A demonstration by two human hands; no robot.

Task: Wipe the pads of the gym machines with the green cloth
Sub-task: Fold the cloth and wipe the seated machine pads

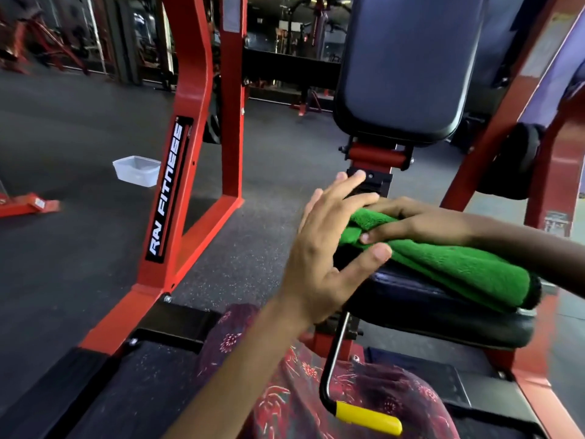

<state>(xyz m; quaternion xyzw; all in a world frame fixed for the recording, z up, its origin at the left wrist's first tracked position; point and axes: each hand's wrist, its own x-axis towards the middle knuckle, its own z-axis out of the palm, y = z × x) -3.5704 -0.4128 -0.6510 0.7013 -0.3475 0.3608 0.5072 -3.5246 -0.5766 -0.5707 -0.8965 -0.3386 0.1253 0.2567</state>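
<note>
1. The gym was dim, and the far background (285,33) was dark and not sharp.
2. Soft light gave a pale sheen on the back pad (408,58).
3. The wide lens bent the red frame (190,90) near the edges.
4. The left hand (326,242) was slightly blurred.

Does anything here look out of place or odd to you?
One thing: a clear plastic container sits alone on the gym floor beside the red machine frame, away from any shelf. Otherwise the green cloth lies on the seat pad as expected.
</note>
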